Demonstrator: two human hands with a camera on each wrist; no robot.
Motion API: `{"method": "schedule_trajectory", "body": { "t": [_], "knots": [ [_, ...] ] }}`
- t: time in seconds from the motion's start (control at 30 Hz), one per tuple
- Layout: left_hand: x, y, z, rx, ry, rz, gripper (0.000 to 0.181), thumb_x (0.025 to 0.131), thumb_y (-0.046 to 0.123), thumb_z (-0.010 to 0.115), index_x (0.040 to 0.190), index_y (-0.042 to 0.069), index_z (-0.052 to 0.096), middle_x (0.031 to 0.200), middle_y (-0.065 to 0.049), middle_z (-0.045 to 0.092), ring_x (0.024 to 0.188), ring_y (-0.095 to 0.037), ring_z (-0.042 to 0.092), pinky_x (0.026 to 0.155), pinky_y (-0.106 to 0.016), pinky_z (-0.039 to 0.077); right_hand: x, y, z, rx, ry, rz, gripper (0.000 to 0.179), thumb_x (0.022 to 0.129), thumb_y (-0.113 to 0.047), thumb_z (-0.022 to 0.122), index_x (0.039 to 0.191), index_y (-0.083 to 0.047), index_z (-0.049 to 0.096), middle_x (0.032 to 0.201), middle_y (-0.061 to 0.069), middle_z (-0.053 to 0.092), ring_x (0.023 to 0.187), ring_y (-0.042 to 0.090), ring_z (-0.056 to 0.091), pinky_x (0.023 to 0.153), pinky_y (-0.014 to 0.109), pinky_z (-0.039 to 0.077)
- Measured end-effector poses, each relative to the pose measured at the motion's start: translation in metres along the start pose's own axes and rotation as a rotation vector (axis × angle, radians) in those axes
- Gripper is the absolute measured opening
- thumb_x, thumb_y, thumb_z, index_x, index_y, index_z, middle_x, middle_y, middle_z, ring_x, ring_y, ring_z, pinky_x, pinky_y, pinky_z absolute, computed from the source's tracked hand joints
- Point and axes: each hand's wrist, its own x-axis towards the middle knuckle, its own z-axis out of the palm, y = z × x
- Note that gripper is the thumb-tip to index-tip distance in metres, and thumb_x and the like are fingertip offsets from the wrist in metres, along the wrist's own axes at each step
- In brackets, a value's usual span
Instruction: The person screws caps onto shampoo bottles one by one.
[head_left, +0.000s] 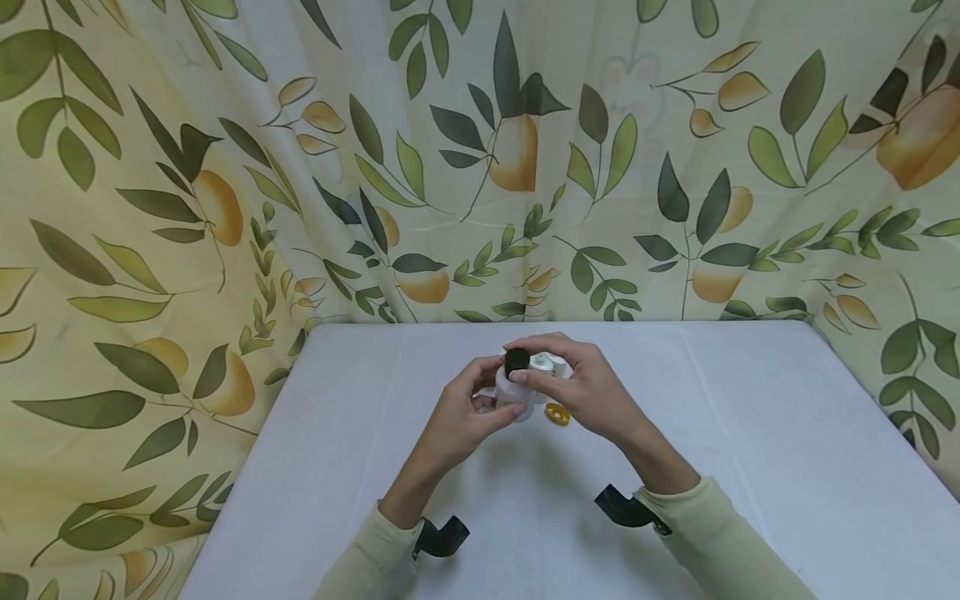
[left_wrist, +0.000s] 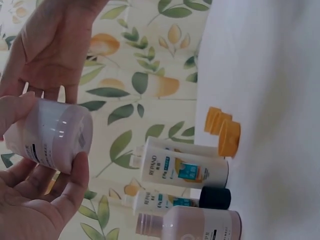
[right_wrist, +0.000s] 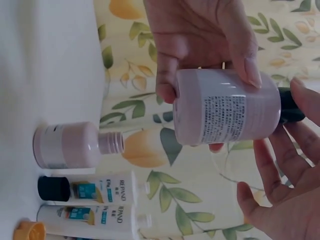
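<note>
In the head view my left hand [head_left: 465,408] holds a pale pink bottle [head_left: 512,398] above the table. My right hand [head_left: 592,383] pinches the black cap [head_left: 517,361] at the bottle's top, thumb on one side and fingers on the other. The right wrist view shows the bottle [right_wrist: 225,112] with printed text on its label, and the black cap [right_wrist: 291,106] sitting at its neck. The left wrist view shows the bottle's base [left_wrist: 82,137] tilted my way; its cap is out of frame there.
A second pink bottle [right_wrist: 70,145] stands uncapped on the table. Beside it are a loose black cap [right_wrist: 54,188], white uncapped REPAND bottles [left_wrist: 182,167] and several orange-yellow caps [left_wrist: 229,139]. A leaf-and-fruit patterned curtain [head_left: 480,167] hangs behind the white table [head_left: 360,467].
</note>
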Motion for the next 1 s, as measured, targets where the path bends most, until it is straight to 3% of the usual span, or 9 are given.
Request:
{"method": "schedule_trajectory", "body": {
  "t": [0.13,0.37,0.5,1.0],
  "knots": [
    [0.0,0.0,-0.001,-0.006,0.005,-0.02,0.058,0.088,0.012,0.081,0.138,0.008,0.054,0.134,-0.007,0.059,0.12,-0.023,0.059,0.093,-0.029,0.058,0.0,0.0,0.0,0.021,-0.008,0.0,0.033,0.091,-0.02,0.078,0.124,-0.016,0.072,0.127,-0.003,0.068,0.121,0.018,0.059,0.092,0.032,0.056],
    [0.0,-0.002,-0.003,-0.022,-0.005,-0.031,0.055,0.086,0.011,0.082,0.135,0.011,0.057,0.131,-0.004,0.06,0.118,-0.021,0.059,0.093,-0.032,0.059,0.0,0.004,0.002,0.036,-0.034,0.009,0.035,0.09,-0.02,0.079,0.124,-0.014,0.072,0.128,-0.003,0.068,0.127,0.018,0.057,0.106,0.057,0.046],
    [0.0,-0.004,-0.005,0.004,-0.003,-0.025,0.055,0.086,0.013,0.083,0.135,0.014,0.059,0.133,0.0,0.06,0.119,-0.018,0.059,0.098,-0.033,0.056,0.0,0.007,0.001,0.026,-0.056,0.017,0.037,0.091,-0.02,0.079,0.126,-0.013,0.071,0.13,-0.001,0.068,0.13,0.022,0.056,0.112,0.064,0.037],
    [-0.003,-0.007,-0.012,0.0,-0.042,-0.052,0.054,0.085,0.014,0.084,0.133,0.016,0.06,0.133,0.0,0.06,0.121,-0.019,0.058,0.104,-0.032,0.052,0.0,0.009,0.001,-0.009,-0.076,-0.008,0.034,0.087,-0.023,0.082,0.12,-0.023,0.073,0.126,-0.004,0.068,0.132,0.023,0.054,0.114,0.066,0.031]
  ]
}}
